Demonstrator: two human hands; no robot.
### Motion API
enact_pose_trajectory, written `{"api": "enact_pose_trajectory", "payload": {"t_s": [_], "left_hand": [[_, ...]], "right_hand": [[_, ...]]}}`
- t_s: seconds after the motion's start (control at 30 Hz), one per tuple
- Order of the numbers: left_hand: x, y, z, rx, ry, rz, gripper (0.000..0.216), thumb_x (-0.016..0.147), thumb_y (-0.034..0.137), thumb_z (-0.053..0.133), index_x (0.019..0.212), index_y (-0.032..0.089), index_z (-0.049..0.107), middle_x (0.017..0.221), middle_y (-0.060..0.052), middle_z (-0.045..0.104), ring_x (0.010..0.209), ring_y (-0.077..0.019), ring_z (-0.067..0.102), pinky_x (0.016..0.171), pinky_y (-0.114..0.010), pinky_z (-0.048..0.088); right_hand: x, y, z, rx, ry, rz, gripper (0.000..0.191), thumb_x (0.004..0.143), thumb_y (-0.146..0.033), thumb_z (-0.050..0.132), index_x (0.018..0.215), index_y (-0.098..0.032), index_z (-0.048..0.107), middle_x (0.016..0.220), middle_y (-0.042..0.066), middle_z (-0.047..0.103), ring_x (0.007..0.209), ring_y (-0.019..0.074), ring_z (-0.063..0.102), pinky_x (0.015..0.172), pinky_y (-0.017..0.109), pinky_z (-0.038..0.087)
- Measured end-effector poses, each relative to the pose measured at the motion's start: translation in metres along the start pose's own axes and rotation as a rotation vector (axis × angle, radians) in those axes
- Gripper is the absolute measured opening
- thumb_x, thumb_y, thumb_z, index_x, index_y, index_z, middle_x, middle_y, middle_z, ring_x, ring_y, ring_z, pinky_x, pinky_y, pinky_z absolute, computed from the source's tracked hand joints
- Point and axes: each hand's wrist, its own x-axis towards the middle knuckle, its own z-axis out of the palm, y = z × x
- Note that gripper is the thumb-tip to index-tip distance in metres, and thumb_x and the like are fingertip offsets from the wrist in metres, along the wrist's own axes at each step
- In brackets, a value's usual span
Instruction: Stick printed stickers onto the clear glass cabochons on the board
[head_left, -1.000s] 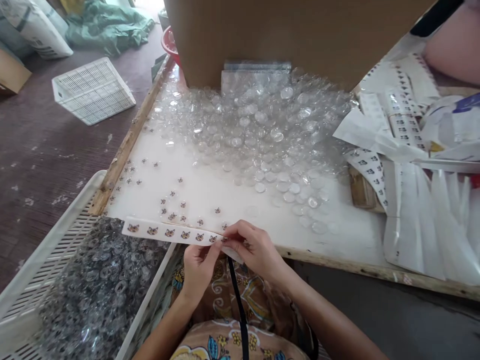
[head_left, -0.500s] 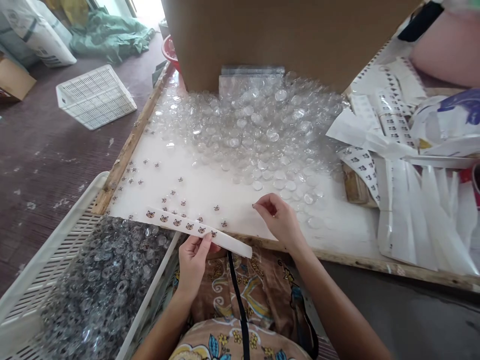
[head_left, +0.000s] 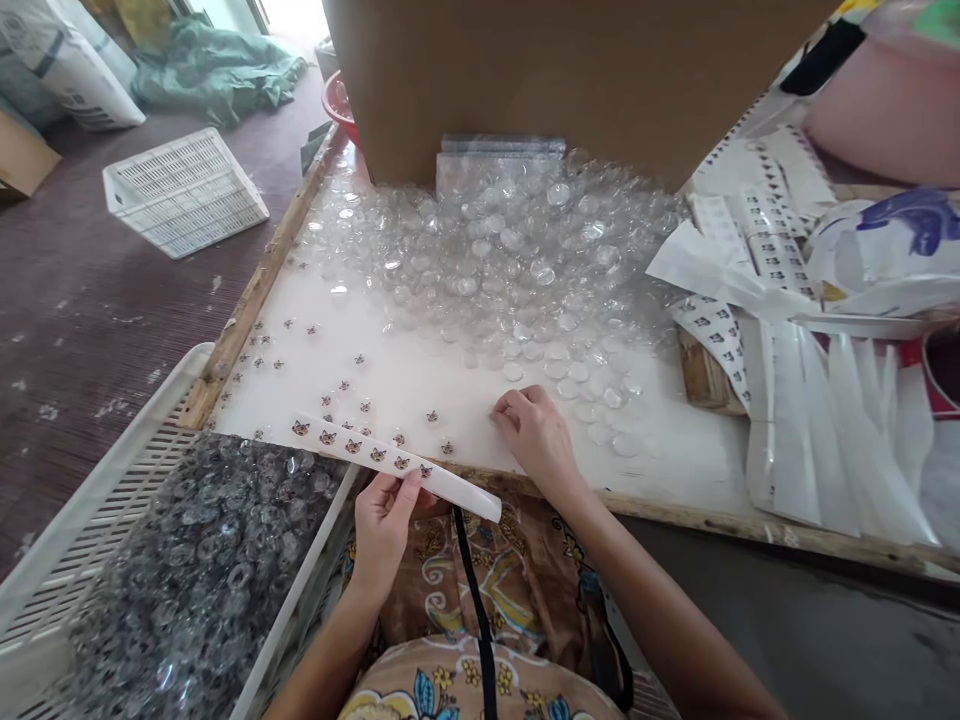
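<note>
My left hand [head_left: 381,530] pinches a white strip of stickers [head_left: 457,488] between thumb and fingers. A row of several small cat-face stickers runs along the strip, and its right end is bare. My right hand [head_left: 534,435] is closed in a pinch low over the white tabletop [head_left: 465,390], right of the strip. Whatever its fingertips hold is hidden. Clear round discs [head_left: 541,270] lie heaped beyond that hand. Several discs bearing cat faces [head_left: 432,416] are scattered over the left part of the table, some just behind the strip.
A white crate [head_left: 97,520] full of clear pieces [head_left: 217,560] stands at the lower left. A large cardboard box [head_left: 555,80] rises at the back. Sticker sheets and backing strips [head_left: 795,420] pile up on the right. A wooden rim [head_left: 259,290] edges the table.
My right hand has moved slightly left, and the dark speck seen at its fingertips no longer shows. My left hand and the sticker strip stay almost in place.
</note>
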Motion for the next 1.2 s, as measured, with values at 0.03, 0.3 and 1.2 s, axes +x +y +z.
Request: {"api": "enact_pose_trajectory", "payload": {"t_s": [0.03,0.3,1.2], "left_hand": [[0.001,0.000,0.000,0.002,0.001,0.003,0.025,0.083,0.040,0.067,0.079,0.016,0.071,0.065,-0.002,0.070,0.060,-0.0183,0.065,0.061,-0.027,0.053],[0.008,-0.010,-0.011,0.011,0.052,0.018,0.023,0.084,0.039,0.067,0.079,0.017,0.070,0.065,-0.001,0.070,0.061,-0.0176,0.066,0.063,-0.026,0.053],[-0.001,0.012,0.003,0.024,-0.001,0.034,0.024,0.078,0.038,0.073,0.075,0.015,0.074,0.068,-0.005,0.072,0.064,-0.0210,0.066,0.063,-0.029,0.055]], "right_hand": [[0.000,-0.004,0.004,-0.022,0.002,-0.003,0.008,0.083,-0.019,0.055,0.083,-0.019,0.063,0.092,0.009,0.063,0.079,0.0215,0.059,0.068,0.030,0.040],[0.000,0.001,0.000,0.072,0.096,-0.050,0.018,0.090,-0.019,0.048,0.105,-0.019,0.059,0.100,0.009,0.068,0.083,0.0213,0.064,0.071,0.031,0.043],[-0.068,-0.036,-0.002,0.529,-0.222,-0.309,0.010,0.091,-0.017,0.054,0.092,-0.022,0.062,0.083,0.001,0.070,0.075,0.0156,0.064,0.068,0.026,0.048]]}}
